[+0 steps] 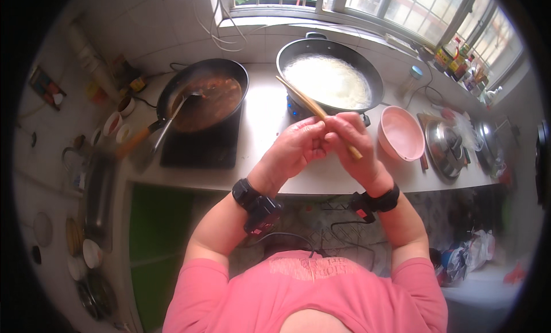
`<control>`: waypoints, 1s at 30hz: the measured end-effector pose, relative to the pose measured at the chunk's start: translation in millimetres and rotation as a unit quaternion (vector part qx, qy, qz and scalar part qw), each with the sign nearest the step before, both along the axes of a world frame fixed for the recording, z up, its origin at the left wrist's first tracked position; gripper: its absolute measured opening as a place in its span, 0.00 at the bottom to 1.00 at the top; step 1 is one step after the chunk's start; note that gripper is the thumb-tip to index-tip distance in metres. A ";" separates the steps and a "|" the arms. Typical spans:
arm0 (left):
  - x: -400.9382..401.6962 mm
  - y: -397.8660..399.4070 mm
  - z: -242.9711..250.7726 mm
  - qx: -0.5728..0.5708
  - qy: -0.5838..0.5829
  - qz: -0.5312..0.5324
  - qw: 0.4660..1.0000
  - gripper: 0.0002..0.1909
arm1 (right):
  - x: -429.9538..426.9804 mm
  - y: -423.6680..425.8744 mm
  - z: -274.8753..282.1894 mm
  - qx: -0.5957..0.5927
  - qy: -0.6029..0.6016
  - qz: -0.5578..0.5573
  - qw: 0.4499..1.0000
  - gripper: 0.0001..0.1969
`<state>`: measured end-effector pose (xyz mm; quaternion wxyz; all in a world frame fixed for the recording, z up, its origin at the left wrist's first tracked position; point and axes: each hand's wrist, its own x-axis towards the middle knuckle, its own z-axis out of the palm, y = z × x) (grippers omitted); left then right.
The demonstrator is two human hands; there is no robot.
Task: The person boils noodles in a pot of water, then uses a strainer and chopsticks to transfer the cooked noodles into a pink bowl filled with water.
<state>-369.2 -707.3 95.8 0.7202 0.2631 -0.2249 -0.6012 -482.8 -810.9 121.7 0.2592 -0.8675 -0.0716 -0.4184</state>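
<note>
My right hand (353,139) grips a pair of wooden chopsticks (303,98), which slant up and left in front of a dark wok's near rim. Inside this wok (371,70) is a pale, frothy liquid (327,81). My left hand (299,141) meets the right at the fingertips, its thumb beside the chopsticks and its fingers curled. Whether it holds anything is unclear. On the left, a second black wok (165,90) contains a reddish-brown stew (215,107). A metal ladle (174,113) rests in it.
The left wok sits on a black induction cooktop (198,150), its wooden handle (135,141) jutting toward me. Right of my hands stand a pink bowl (402,133) and a metal lid (443,148). Sauce bottles (452,57) line the windowsill. Small bowls (112,124) stand at the left.
</note>
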 end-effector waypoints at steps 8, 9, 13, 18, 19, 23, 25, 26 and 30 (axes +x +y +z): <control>5.6 -24.1 -32.8 0.102 -0.048 0.000 0.994 0.08 | -11.4 -84.9 5.6 0.195 0.083 -0.067 0.975 0.09; 4.6 -26.1 -37.2 0.104 -0.048 -0.001 0.993 0.08 | -8.1 -89.2 4.2 0.197 0.083 -0.067 0.974 0.09; 4.5 -38.6 -48.0 0.112 -0.042 0.002 0.993 0.08 | 14.4 -101.2 -9.8 0.268 0.200 -0.042 0.941 0.09; 13.7 -55.6 -53.7 0.109 -0.065 -0.024 0.992 0.14 | 51.3 -107.9 -22.3 0.281 0.275 -0.027 0.919 0.07; 17.2 -58.3 -55.4 0.109 -0.063 -0.028 0.992 0.14 | 57.9 -106.7 -23.8 0.251 0.289 -0.050 0.923 0.07; 35.3 -65.9 -62.9 0.074 -0.078 -0.083 0.991 0.18 | 76.8 -107.1 -41.5 0.132 0.215 -0.080 0.964 0.05; 41.3 -68.2 -65.0 0.080 -0.086 -0.116 0.986 0.19 | 79.6 -108.8 -42.1 0.091 0.223 -0.088 0.967 0.05; 45.2 -70.0 -64.7 0.079 -0.093 -0.130 0.984 0.21 | 80.3 -110.8 -40.0 0.060 0.236 -0.111 0.964 0.06; 53.2 -79.1 -70.4 0.045 -0.093 -0.187 0.977 0.22 | 68.2 -115.9 -25.9 0.037 0.232 -0.184 0.955 0.06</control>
